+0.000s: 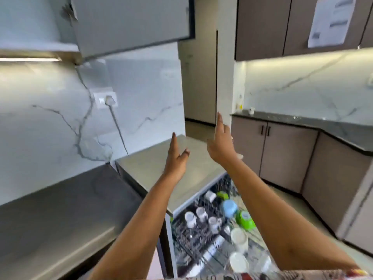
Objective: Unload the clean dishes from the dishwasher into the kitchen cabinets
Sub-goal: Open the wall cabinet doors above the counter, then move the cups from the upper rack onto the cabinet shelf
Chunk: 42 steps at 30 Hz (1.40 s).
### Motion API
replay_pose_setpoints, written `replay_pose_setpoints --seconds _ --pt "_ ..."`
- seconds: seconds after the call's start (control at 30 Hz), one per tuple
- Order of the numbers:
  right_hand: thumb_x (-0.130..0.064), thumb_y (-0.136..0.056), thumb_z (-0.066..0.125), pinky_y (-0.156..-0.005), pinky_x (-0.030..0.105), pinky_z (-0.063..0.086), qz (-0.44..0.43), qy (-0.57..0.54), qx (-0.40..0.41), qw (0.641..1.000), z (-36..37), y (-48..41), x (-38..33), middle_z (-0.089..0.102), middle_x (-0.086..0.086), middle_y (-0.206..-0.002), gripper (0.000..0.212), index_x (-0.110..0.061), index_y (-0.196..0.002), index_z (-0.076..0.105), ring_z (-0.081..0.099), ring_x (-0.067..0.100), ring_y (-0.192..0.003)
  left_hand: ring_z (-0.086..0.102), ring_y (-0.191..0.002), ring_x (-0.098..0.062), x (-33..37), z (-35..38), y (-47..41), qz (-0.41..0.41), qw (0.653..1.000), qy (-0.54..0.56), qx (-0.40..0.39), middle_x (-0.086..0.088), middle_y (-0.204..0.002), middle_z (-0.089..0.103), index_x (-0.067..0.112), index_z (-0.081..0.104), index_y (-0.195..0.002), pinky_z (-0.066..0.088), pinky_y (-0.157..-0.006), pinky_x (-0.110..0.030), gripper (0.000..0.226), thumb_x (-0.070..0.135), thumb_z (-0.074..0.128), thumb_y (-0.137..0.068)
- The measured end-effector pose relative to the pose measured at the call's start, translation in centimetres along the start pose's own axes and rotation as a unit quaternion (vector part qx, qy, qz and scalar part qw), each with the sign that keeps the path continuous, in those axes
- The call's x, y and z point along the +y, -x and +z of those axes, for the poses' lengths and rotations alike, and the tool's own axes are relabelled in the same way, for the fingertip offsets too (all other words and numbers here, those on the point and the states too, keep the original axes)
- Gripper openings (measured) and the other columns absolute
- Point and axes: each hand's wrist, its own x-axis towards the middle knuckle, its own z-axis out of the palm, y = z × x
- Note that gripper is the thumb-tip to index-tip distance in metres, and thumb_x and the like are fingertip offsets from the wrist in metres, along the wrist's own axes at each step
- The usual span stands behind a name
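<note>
Hands are both up in front of the person, apart from each other and holding nothing: the left hand (176, 160) has its fingers straight and pointing upward with the thumb splayed to the side, and the right hand (221, 143), a little higher, is likewise released, one finger extended upward. A pale edge just beside the right wrist is too blurred to name. Behind and below the hands lies a steel counter (157, 170), and lower left a second, darker steel counter (60, 215) runs along the marble wall, where a wall socket (106, 100) has a cord plugged in. Beneath the forearms the dishwasher rack (186, 239) stands pulled out and loaded: white cups (190, 218) mouth-down on the left side, a blue cup (230, 208) and a green bowl (245, 219) beside them on the right, and what look like clear glasses (239, 239) nearer the person. Above the left hand, at the top of the view, an upper cabinet door (131, 23) hangs open. To the right, brown lower cabinets (282, 154) carry a dark counter (333, 128), and a sheet of paper (331, 21) is stuck to the upper cabinets.
</note>
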Motion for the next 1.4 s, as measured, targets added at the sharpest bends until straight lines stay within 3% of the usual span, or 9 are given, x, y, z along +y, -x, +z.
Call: replay_pose_setpoints --seconds 0.17,0.23,0.33,0.63,0.7,0.9,1.1,1.23,1.4 --pt "-0.011 -0.091 0.052 -0.107 0.041 0.033 0.142 0.044 -0.119 0.982 5.1 5.7 10.6 0.026 0.015 -0.148 0.079 -0.019 -0.152 0.002 0.037 0.036 -0.131 0.032 -0.137 -0.02 -9.9 3.4 5.3 -0.161 0.984 0.059 -0.041 -0.001 -0.154 0.025 0.02 0.025 -0.146 0.027 -0.102 -0.021 0.057 0.007 0.048 -0.095" --pt "-0.011 -0.09 0.052 -0.106 0.042 0.035 0.183 0.061 -0.153 0.969 7.0 7.4 13.7 0.028 0.016 -0.147 0.075 -0.019 -0.151 0.009 0.038 0.035 -0.13 0.051 -0.114 -0.016 -13.1 4.3 6.5 -0.214 0.973 0.053 -0.063 -0.001 -0.135 0.046 0.016 0.035 -0.141 0.036 -0.087 -0.012 0.05 0.004 0.049 -0.094" --pt "-0.009 -0.087 0.054 -0.104 0.043 0.04 0.235 0.075 -0.182 0.952 9.3 9.4 17.9 0.036 0.015 -0.142 0.07 -0.02 -0.148 0.021 0.043 0.033 -0.125 0.053 -0.08 -0.004 -17.7 5.7 7.0 -0.27 0.954 0.051 -0.12 -0.002 -0.113 0.057 0.015 0.049 -0.128 0.04 -0.065 -0.012 0.038 0.003 0.052 -0.092" --pt "-0.015 -0.085 0.056 -0.105 0.032 0.034 0.36 0.168 -0.258 0.881 13.0 13.7 27.8 0.039 0.011 -0.143 0.059 -0.018 -0.141 0.039 0.04 0.03 -0.131 0.052 -0.118 -0.029 -27.3 9.8 5.9 -0.371 0.886 0.012 -0.277 -0.013 -0.128 0.056 0.011 0.055 -0.119 0.041 -0.102 -0.04 0.031 0.003 0.057 -0.089" --pt "-0.015 -0.088 0.054 -0.107 0.035 0.034 0.379 0.177 -0.259 0.871 13.8 14.0 29.3 0.033 0.011 -0.145 0.057 -0.018 -0.142 0.037 0.038 0.031 -0.132 0.054 -0.109 -0.022 -28.6 10.4 5.3 -0.374 0.881 -0.003 -0.289 -0.008 -0.12 0.059 0.016 0.057 -0.108 0.042 -0.089 -0.029 0.023 0.004 0.057 -0.089" --pt "-0.007 -0.088 0.049 -0.105 0.035 0.035 0.393 0.196 -0.271 0.856 15.3 14.9 32.1 0.038 0.009 -0.14 0.058 -0.022 -0.143 0.035 0.041 0.032 -0.128 0.05 -0.098 -0.011 -29.9 14.0 5.2 -0.338 0.852 -0.069 -0.393 -0.003 -0.132 0.048 0.015 0.047 -0.131 0.039 -0.076 -0.024 0.048 0.011 0.062 -0.086" --pt "-0.003 -0.085 0.049 -0.102 0.038 0.04 0.354 0.204 -0.291 0.865 17.0 13.4 36.0 0.038 0.009 -0.14 0.063 -0.021 -0.143 0.034 0.041 0.032 -0.127 0.045 -0.124 -0.02 -31.6 20.2 7.2 -0.312 0.821 -0.139 -0.458 -0.002 -0.138 0.044 0.02 0.043 -0.134 0.04 -0.103 -0.031 0.066 0.018 0.074 -0.076" --pt "-0.004 -0.085 0.047 -0.095 0.044 0.046 0.321 0.218 -0.313 0.867 18.5 12.7 38.7 0.034 0.006 -0.144 0.067 -0.024 -0.146 0.026 0.038 0.032 -0.129 0.038 -0.129 -0.019 -32.6 24.4 9.2 -0.246 0.815 -0.175 -0.495 -0.001 -0.141 0.036 0.024 0.036 -0.138 0.033 -0.104 -0.028 0.081 0.027 0.079 -0.069" --pt "-0.006 -0.082 0.061 -0.099 0.048 0.045 0.246 0.248 -0.386 0.854 20.5 11.6 42.6 0.01 0.005 -0.158 0.091 -0.029 -0.151 0.006 0.023 0.033 -0.14 0.024 -0.136 -0.023 -33.8 28.5 10.3 -0.135 0.776 -0.247 -0.565 0.004 -0.149 0.024 0.03 0.023 -0.142 0.032 -0.107 -0.04 0.095 0.034 0.08 -0.066"
